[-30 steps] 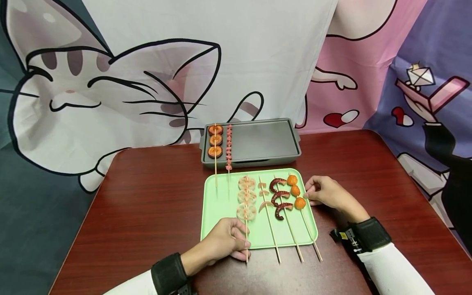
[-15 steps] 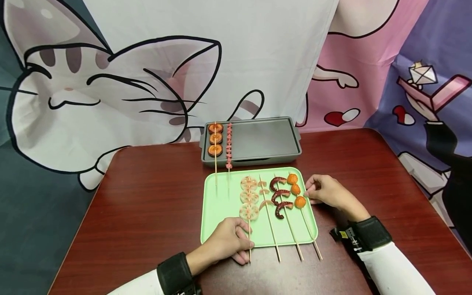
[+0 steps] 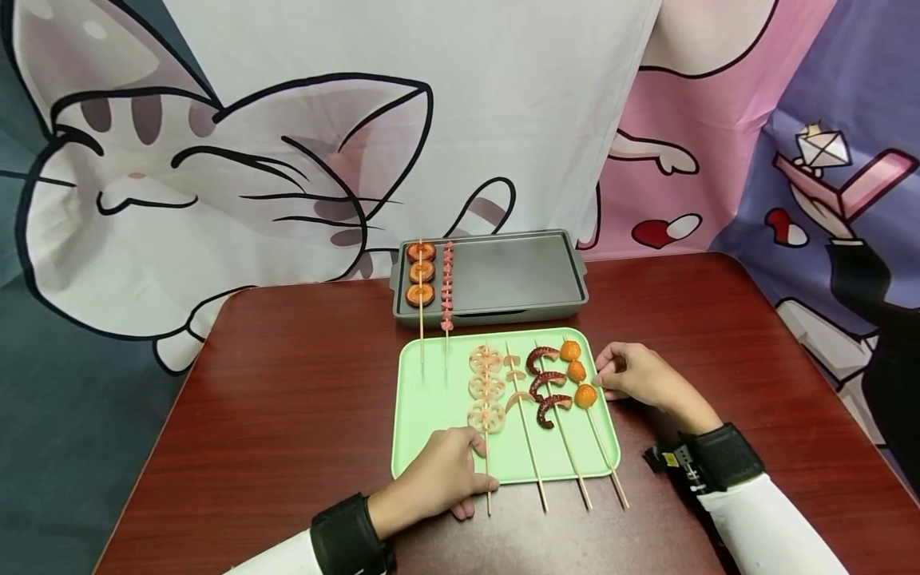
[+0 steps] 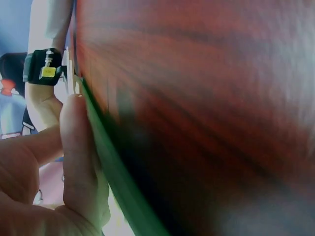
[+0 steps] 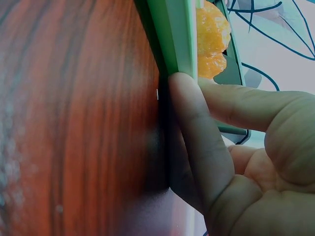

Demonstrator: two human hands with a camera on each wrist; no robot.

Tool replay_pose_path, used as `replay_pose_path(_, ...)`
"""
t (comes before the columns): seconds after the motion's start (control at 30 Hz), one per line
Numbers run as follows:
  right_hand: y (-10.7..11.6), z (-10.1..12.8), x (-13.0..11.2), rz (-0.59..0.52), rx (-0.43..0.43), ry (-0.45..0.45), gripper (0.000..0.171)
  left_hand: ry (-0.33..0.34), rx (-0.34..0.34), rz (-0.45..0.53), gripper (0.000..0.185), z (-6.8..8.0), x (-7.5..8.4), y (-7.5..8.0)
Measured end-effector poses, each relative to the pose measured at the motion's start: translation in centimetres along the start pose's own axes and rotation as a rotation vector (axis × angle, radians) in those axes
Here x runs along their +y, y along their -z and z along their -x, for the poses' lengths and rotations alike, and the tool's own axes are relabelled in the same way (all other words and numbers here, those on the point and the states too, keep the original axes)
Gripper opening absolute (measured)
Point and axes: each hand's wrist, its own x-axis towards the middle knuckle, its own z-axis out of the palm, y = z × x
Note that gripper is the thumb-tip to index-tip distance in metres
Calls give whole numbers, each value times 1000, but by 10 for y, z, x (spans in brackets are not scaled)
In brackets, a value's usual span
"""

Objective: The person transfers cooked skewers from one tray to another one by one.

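Note:
In the head view, a skewer of pale lotus root slices (image 3: 486,389) lies on the light green tray (image 3: 438,447). My left hand (image 3: 438,477) is at its stick's lower end, thumb and index finger spread apart, the thumb crossing the stick. My right hand (image 3: 636,374) pinches the tray's right rim between thumb and finger; the right wrist view shows this grip on the green rim (image 5: 179,44). To the right of the lotus root lie a skewer of thin pale curved pieces (image 3: 515,375), one of octopus tentacles (image 3: 549,383) and one of orange balls (image 3: 585,395).
Behind the green tray stands a dark grey rectangular pan (image 3: 517,275). At its left side lie a skewer of brown round slices (image 3: 420,273) and a skewer of small pink pieces (image 3: 447,287), their sticks reaching over the green tray. All stand on a reddish-brown table (image 3: 287,399).
The lotus root skewer has shifted slightly right, closer to the thin pale pieces. My left thumb and index finger have parted from their pinch on its stick. The right hand has stayed put.

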Motion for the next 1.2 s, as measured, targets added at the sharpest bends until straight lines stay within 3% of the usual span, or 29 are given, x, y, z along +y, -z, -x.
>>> replay_pose_path(0.17,0,1,0,-3,-1,5,18,-26,11,-110,32,2,5,1)
replay_pose_path(0.3,0,1,0,-5,-2,7,19,-9,-5,-110,37,3,11,6)
replay_pose_path(0.43,1,1,1,-9,-2,6,20,-44,27,-121,42,3,18,15)
replay_pose_path(0.7,1,1,1,-18,-7,14,19,-194,256,-361,43,4,26,34)
replay_pose_path(0.83,1,0,0,-15,-8,15,19,-243,387,-429,42,8,31,44)
replay_pose_path(1.0,1,1,0,-13,-3,12,19,-301,504,-405,49,11,33,57)
replay_pose_path(1.2,1,0,0,-14,-8,10,19,-342,571,-283,59,9,31,68)
